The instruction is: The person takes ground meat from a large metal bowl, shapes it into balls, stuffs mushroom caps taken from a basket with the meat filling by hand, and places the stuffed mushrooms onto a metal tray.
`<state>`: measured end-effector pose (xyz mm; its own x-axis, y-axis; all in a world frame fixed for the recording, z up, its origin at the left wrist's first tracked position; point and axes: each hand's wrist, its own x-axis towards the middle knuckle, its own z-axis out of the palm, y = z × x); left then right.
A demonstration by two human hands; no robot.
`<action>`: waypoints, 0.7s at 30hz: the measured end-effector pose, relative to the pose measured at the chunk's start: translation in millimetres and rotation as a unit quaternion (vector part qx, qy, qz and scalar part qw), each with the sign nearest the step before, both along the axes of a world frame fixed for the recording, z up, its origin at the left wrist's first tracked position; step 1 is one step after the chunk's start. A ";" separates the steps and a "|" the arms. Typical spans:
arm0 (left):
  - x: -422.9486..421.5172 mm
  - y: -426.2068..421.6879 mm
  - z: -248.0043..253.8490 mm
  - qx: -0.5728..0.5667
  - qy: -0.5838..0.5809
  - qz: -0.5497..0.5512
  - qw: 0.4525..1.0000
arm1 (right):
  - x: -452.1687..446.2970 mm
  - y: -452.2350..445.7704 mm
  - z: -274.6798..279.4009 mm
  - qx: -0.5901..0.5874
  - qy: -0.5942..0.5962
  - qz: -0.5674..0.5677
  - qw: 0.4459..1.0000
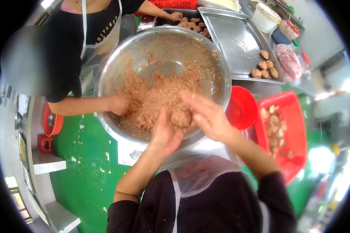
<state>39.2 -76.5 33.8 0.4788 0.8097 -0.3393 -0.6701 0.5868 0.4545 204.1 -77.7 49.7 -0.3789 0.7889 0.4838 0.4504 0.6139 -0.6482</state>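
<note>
Near the front rim of a large steel bowl [116, 70], my left hand [166, 132] is palm up, its fingers around the lower left side of a round ball of minced meat [181, 117]. My right hand [209, 118] is at the ball's right side, fingers stretched out and spread, slightly blurred, reaching over the bowl. Whether it touches the ball I cannot tell. Loose minced meat [159, 89] lies in the bowl behind both hands.
A co-worker's hand [118, 105] is in the bowl at left; their other hand [175, 16] is at a tray of meat pieces. A metal tray [237, 42] holds several meatballs. A red bowl [241, 106] and red basket [295, 136] with pale slices stand right.
</note>
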 end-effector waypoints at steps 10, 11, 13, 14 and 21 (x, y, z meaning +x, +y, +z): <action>37.9 -10.8 5.6 -0.048 -0.017 -0.094 0.994 | 46.0 -33.2 -0.7 0.082 -0.143 -0.013 0.986; 42.4 -9.8 1.3 -0.050 -0.038 -0.103 0.993 | 49.1 -36.8 -0.5 0.084 -0.156 -0.018 0.984; 53.5 -7.4 -9.6 -0.057 -0.081 -0.123 0.988 | 58.3 -44.0 1.2 0.085 -0.184 -0.030 0.979; 60.9 -7.3 -8.5 -0.055 -0.106 -0.132 0.984 | 66.2 -49.0 3.2 0.089 -0.154 -0.067 0.982; 122.6 2.8 -10.6 -0.075 -0.207 -0.210 0.953 | 125.4 -67.6 2.2 0.079 -0.166 -0.127 0.975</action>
